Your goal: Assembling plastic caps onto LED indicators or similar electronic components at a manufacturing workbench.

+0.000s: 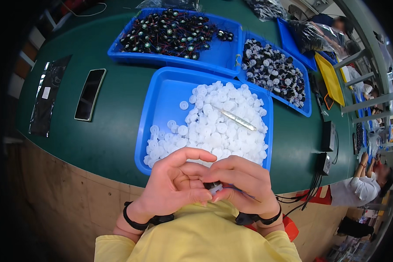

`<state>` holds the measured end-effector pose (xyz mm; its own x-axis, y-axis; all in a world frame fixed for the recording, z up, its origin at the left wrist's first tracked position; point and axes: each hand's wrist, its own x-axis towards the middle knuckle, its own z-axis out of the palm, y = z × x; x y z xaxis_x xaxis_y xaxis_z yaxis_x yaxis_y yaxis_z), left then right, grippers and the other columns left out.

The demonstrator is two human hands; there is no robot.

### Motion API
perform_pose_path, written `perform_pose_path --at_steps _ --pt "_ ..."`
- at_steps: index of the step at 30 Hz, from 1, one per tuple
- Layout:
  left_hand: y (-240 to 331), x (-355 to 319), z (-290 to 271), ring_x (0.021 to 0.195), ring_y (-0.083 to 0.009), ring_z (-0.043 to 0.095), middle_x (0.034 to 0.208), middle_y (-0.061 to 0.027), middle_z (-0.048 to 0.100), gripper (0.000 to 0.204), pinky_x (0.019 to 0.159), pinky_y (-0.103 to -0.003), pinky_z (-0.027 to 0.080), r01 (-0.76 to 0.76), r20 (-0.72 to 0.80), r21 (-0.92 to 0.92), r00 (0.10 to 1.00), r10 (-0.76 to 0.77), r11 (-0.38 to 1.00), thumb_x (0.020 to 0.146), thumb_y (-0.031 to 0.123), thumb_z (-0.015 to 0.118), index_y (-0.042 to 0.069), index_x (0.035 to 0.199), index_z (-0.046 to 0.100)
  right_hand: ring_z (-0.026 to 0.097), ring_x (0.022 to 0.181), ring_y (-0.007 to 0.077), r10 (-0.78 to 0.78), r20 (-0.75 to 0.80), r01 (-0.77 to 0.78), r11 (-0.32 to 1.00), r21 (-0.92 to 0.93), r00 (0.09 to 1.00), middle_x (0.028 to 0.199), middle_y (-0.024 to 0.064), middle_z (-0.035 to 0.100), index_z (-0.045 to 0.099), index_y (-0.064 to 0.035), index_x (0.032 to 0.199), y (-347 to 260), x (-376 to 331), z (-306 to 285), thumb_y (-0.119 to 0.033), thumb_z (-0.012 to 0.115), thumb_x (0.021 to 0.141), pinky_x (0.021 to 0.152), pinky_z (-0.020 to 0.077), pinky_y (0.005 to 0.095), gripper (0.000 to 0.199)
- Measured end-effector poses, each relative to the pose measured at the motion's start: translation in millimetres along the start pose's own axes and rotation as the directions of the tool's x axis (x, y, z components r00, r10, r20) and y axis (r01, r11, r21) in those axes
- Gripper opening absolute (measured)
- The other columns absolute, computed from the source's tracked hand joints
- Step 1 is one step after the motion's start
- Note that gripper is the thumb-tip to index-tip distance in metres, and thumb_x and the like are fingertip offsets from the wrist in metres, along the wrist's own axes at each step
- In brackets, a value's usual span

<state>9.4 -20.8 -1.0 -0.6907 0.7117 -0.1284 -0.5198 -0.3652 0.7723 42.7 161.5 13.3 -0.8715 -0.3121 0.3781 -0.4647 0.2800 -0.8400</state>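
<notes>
My left hand and my right hand meet at the near edge of the table, in front of my yellow shirt. Between their fingertips is a small black round part with a white cap. Thin blue and red wires trail from it under my right fingers. My left thumb presses near the cap, and my fingers hide much of the part. Just beyond my hands, a blue tray holds a heap of translucent white plastic caps. A silver stick-like tool lies on the heap.
Farther back, one blue tray holds black wired parts; another blue tray holds black-and-white pieces. A phone and a black plastic bag lie left. Black boxes with cables and a yellow tray are right. A co-worker sits beyond.
</notes>
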Motion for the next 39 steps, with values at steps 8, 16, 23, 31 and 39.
perform_pose_path --at_steps 8,16,23,31,39 --pt "-15.6 -1.9 2.7 0.077 -0.0169 0.062 0.097 -0.0178 0.059 0.043 0.061 -0.025 0.053 -0.255 -0.055 0.063 0.964 0.259 0.965 0.075 -0.013 0.059 -0.006 0.113 0.042 0.056 0.071 0.0162 0.117 -0.144 -0.082 0.970 0.229 0.983 0.091 0.0130 0.060 0.058 0.0036 0.094 3.1 -7.7 16.1 -0.020 0.068 0.077 0.055 0.0450 0.0245 0.030" --pt "-35.4 2.6 17.9 0.076 -0.0194 0.064 0.092 -0.0187 0.059 0.031 0.058 -0.026 0.054 -0.627 -0.136 0.105 0.760 0.636 0.772 0.077 -0.008 0.062 -0.007 0.101 0.043 0.050 0.068 0.0113 0.116 -0.253 0.009 0.896 0.444 0.960 0.097 0.0130 0.052 0.050 0.0024 0.102 -4.2 -8.2 35.2 -0.025 0.053 0.088 0.057 0.0414 0.0218 0.031" --pt "-29.2 4.1 10.5 0.078 -0.0207 0.064 0.086 -0.0162 0.058 0.031 0.064 -0.028 0.054 -0.661 0.061 0.468 0.687 0.724 0.587 0.077 -0.005 0.063 -0.006 0.100 0.042 0.048 0.074 0.0122 0.167 -0.258 0.015 0.813 0.582 0.952 0.089 0.0111 0.050 0.046 0.0027 0.102 2.2 -2.4 41.0 -0.036 0.052 0.088 0.064 0.0417 0.0234 0.041" --pt "-14.8 4.0 18.5 0.070 -0.0159 0.061 0.080 -0.0167 0.061 0.018 0.054 -0.021 0.047 -0.516 -0.129 0.248 0.821 0.556 0.820 0.086 -0.002 0.050 -0.005 0.101 0.041 0.046 0.061 0.0104 0.420 -0.148 -0.053 0.431 0.901 0.895 0.083 0.0081 0.050 0.048 0.0022 0.098 6.0 7.2 36.1 -0.040 0.060 0.083 0.048 0.0404 0.0249 0.046" --pt "-10.2 -1.6 13.3 0.069 -0.0138 0.056 0.087 -0.0149 0.058 0.025 0.060 -0.024 0.047 -0.478 -0.123 0.189 0.855 0.503 0.858 0.084 0.000 0.055 -0.004 0.103 0.040 0.048 0.071 0.0139 0.324 -0.257 0.014 0.596 0.803 0.910 0.081 0.0080 0.059 0.058 0.0006 0.096 16.2 6.3 37.0 -0.038 0.070 0.073 0.065 0.0407 0.0283 0.046"
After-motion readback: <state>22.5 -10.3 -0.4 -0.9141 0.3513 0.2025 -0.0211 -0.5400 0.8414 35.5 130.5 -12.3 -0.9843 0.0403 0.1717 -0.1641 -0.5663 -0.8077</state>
